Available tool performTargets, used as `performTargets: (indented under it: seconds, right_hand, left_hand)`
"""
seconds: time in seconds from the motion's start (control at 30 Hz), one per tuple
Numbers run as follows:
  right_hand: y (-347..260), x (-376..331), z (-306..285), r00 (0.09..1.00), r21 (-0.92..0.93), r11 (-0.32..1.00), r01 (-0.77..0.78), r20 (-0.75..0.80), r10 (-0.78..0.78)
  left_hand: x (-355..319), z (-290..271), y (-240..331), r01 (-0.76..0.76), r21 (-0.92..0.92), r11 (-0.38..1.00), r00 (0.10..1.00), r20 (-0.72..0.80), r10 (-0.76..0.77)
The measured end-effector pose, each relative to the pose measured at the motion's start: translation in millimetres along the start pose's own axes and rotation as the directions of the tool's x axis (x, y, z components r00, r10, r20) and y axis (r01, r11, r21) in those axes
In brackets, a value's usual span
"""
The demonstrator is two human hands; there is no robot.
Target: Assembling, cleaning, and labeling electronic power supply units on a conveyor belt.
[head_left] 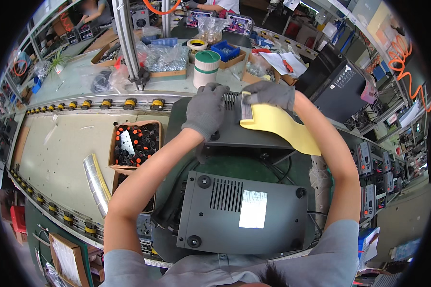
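Both my hands wear grey gloves. My left hand point(207, 111) rests on the top of the farther dark metal case point(239, 136), beside its vent slots, fingers laid over the surface. My right hand point(272, 95) pinches a yellow-backed label strip point(285, 125) at its far end. The strip curls down over the case's near edge toward my right forearm; a silvery printed part shows by my fingers. Nearer to me lies a second dark metal case point(244, 213), with round feet, vent slots and a white label point(253, 209) facing up.
At left, a cardboard box point(111, 148) holds black and orange small parts, and another label roll point(96, 184) lies beside it. Behind the cases stand a white canister with a green lid point(206, 69) and a blue bin point(225, 50). A roller rail point(107, 103) runs along the bench.
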State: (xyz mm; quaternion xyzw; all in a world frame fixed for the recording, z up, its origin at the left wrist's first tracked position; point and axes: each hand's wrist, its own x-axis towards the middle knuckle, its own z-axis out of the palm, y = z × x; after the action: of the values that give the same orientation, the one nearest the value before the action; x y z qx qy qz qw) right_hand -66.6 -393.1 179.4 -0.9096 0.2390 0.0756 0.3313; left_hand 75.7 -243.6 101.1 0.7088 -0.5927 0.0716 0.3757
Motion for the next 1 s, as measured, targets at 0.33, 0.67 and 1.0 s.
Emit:
performTargets:
  seconds: [0.33,0.67,1.0]
  right_hand:
    - [39,6,-14,0.99,-0.241,0.967,-0.081,0.093,0.106]
    - [56,7,-10,0.999,-0.112,0.993,-0.026,-0.035,0.022]
    - [60,7,-11,0.996,-0.101,0.991,-0.092,-0.027,0.09]
  left_hand:
    - [0,1,1,0.019,0.038,0.999,0.999,0.05,-0.021]
    - [0,3,0,-0.002,0.027,1.0,0.999,0.041,0.0]
    - [0,3,-2,-0.044,0.028,0.999,0.999,0.032,0.043]
